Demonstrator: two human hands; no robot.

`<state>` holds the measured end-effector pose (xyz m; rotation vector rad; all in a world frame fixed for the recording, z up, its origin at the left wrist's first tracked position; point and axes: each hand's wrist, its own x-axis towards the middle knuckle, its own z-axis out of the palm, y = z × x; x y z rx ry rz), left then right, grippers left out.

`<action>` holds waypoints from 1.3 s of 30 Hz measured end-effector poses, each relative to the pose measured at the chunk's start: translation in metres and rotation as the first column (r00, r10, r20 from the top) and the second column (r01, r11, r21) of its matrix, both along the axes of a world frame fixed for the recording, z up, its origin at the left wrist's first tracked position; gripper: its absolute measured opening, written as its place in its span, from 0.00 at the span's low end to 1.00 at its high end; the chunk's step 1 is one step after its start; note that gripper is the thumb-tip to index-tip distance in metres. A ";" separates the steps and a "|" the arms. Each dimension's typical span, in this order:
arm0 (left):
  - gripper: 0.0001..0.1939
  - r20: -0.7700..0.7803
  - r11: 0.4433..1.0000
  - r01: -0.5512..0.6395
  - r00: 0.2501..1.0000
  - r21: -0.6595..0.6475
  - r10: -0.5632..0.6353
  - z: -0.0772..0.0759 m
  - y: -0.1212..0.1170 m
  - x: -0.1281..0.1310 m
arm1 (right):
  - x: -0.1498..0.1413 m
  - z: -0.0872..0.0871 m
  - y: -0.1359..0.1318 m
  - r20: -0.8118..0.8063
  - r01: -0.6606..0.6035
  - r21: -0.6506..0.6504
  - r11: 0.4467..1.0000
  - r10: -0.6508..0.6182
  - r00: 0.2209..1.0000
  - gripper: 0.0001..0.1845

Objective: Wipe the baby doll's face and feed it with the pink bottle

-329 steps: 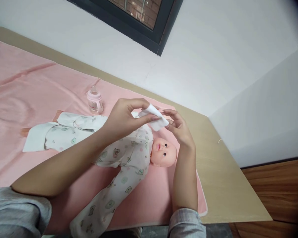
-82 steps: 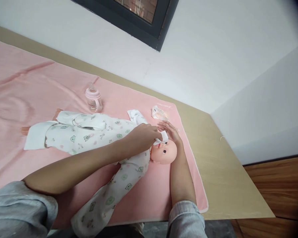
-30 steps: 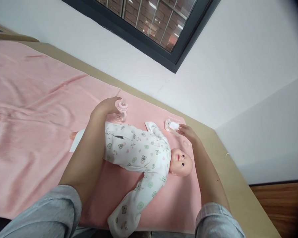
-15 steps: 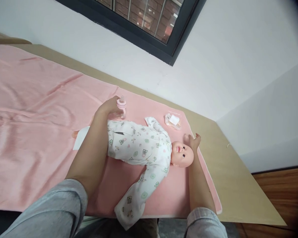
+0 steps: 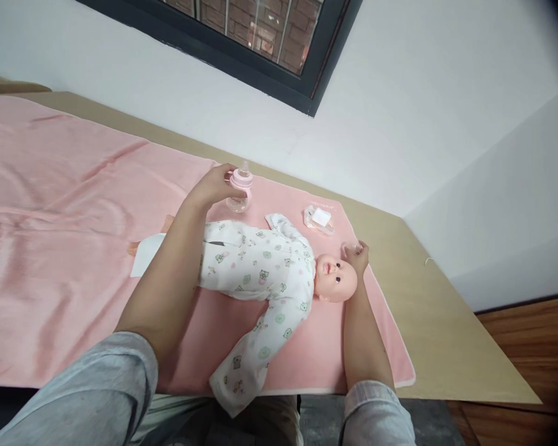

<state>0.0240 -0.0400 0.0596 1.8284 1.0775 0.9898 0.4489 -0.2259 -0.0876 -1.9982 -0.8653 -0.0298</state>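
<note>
A baby doll (image 5: 279,272) in a white printed sleepsuit lies on its back on a pink blanket (image 5: 65,204), head to the right. My left hand (image 5: 214,186) is closed round a small pink feeding bottle (image 5: 240,189), lifted just above the blanket beyond the doll's body. My right hand (image 5: 357,255) rests at the top of the doll's head (image 5: 335,279), fingers curled; whether it holds anything I cannot make out. A crumpled clear wrapper with a white wipe (image 5: 319,218) lies beyond the doll's head.
The blanket covers a light wooden table (image 5: 428,334) set against a white wall. The table's bare right end and front right corner lie past the blanket. A dark-framed window (image 5: 260,43) is above.
The white wipe left my hands and now lies on the wrapper. My left hand went to the bottle, took hold of it and raised it. My right hand came back from the wrapper to the doll's head.
</note>
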 end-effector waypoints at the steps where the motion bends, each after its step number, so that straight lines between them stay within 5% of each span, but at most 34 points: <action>1: 0.33 0.036 0.998 0.056 0.998 -0.008 -0.055 0.002 -0.006 0.008 | -0.002 0.007 0.000 -0.035 0.029 0.038 0.999 -0.027 0.999 0.41; 4: 0.33 0.130 0.973 0.230 0.965 -0.002 -0.228 0.004 -0.023 0.036 | -0.014 0.041 0.000 -0.173 0.055 0.259 0.964 -0.010 0.985 0.42; 7: 0.32 0.159 0.943 0.324 0.930 0.076 -0.332 0.004 -0.041 0.061 | -0.038 0.090 -0.004 -0.179 -0.058 0.460 0.886 0.156 0.972 0.43; 11: 0.29 0.111 0.903 0.353 0.915 0.245 -0.388 0.009 -0.076 0.080 | -0.093 0.147 -0.022 0.021 -0.390 0.469 0.793 0.431 0.902 0.40; 14: 0.25 0.058 0.863 0.369 0.910 0.345 -0.412 0.015 -0.102 0.085 | -0.136 0.170 -0.038 0.151 -0.551 0.449 0.703 0.548 0.823 0.37; 19: 0.22 -0.008 0.834 0.406 0.901 0.373 -0.435 0.021 -0.129 0.087 | -0.171 0.177 -0.049 0.271 -0.646 0.436 0.626 0.593 0.758 0.39; 29: 0.35 -0.003 0.855 0.438 0.891 0.279 -0.455 0.019 -0.135 0.087 | -0.176 0.171 -0.046 0.212 -0.754 0.240 0.611 0.725 0.655 0.33; 39: 0.44 -0.069 0.866 0.327 0.943 0.378 -0.326 0.019 -0.135 0.089 | -0.193 0.164 -0.042 0.020 -0.733 0.292 0.614 0.762 0.647 0.61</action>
